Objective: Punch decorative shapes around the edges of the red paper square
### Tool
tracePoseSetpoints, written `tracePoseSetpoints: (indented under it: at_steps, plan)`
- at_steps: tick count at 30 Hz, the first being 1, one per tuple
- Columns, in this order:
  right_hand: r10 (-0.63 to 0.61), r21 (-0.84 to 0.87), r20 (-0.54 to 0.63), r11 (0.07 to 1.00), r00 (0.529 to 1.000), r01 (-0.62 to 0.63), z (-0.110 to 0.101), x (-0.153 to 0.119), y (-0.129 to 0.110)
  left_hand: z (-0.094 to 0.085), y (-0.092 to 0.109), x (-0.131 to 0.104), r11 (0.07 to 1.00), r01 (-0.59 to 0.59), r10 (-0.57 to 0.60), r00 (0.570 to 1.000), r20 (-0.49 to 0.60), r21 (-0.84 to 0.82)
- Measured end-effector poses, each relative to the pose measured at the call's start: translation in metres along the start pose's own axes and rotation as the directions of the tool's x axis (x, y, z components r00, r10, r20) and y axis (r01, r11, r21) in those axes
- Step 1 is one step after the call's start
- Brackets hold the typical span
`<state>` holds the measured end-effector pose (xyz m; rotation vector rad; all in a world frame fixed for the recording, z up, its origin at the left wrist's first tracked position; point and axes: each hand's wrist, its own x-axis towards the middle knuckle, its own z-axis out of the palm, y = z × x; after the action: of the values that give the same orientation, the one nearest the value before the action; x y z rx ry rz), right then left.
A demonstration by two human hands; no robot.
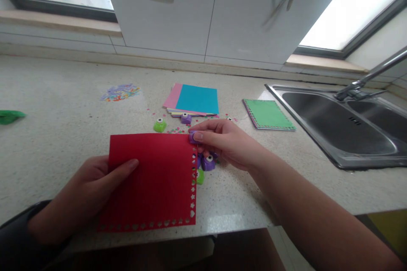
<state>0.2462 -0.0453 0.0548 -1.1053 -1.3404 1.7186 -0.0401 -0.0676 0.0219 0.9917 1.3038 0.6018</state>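
My left hand (95, 184) grips a square red sheet of paper (152, 173) by its left side, thumb on top. Small star, heart and other shapes are punched along the sheet's right and bottom edges. At the sheet's top right corner, my right hand (227, 142) pinches a small purple craft punch (193, 137) set on the paper's edge. Below that hand lie another purple punch (209, 162) and a green punch (199, 176), partly behind the sheet. Past the sheet's top edge stand a green punch (160, 125) and a purple punch (186, 118).
Blue paper (199, 98) tops a stack of coloured sheets at the back. A green punched stack (269, 114) lies beside the steel sink (337, 161). Paper confetti (178, 129) is scattered mid-counter, with a pile of coloured bits (120, 92) at left. Something green (11, 116) lies far left.
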Motion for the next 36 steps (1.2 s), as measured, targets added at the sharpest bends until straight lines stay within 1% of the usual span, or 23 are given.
tracePoseSetpoints:
  at_steps: [3,7,12,18,23,27,32,36]
  plan:
    - [-0.017,0.000,0.004,1.000,1.000,0.017,0.0000,0.0003,0.0003,-0.0004,-0.0006,0.0007,1.000,-0.005,0.005,1.000,-0.007,0.001]
    - [-0.034,-0.024,-0.024,0.999,0.999,0.033,-0.0002,0.0012,0.0007,-0.0013,-0.0015,0.0021,1.000,-0.015,0.015,1.000,-0.004,0.006]
    - [-0.028,-0.064,-0.031,0.998,0.999,0.026,-0.0010,0.0013,0.0011,-0.0013,-0.0020,0.0030,1.000,-0.017,0.017,1.000,-0.006,0.013]
    - [-0.013,-0.063,-0.040,0.998,0.999,0.011,-0.0001,-0.0001,-0.0001,-0.0009,0.0000,-0.0006,0.999,0.006,-0.005,1.000,-0.020,0.033]
    - [-0.021,-0.056,-0.030,0.998,0.999,0.019,0.0004,0.0001,-0.0007,0.0011,0.0032,-0.0019,1.000,0.023,-0.023,1.000,-0.005,-0.007]
    - [-0.019,-0.065,-0.029,0.998,0.999,0.017,-0.0003,0.0007,-0.0005,0.0030,0.0046,-0.0005,0.999,0.030,-0.031,0.999,-0.021,-0.028]
    - [-0.008,-0.068,-0.029,0.998,1.000,0.006,-0.0001,0.0010,-0.0009,0.0024,0.0038,-0.0012,0.999,0.038,-0.039,0.999,-0.002,-0.025]
    - [-0.012,-0.063,-0.026,0.998,1.000,0.010,0.0005,0.0010,-0.0010,0.0017,0.0028,-0.0012,0.998,0.039,-0.039,0.999,-0.010,-0.044]
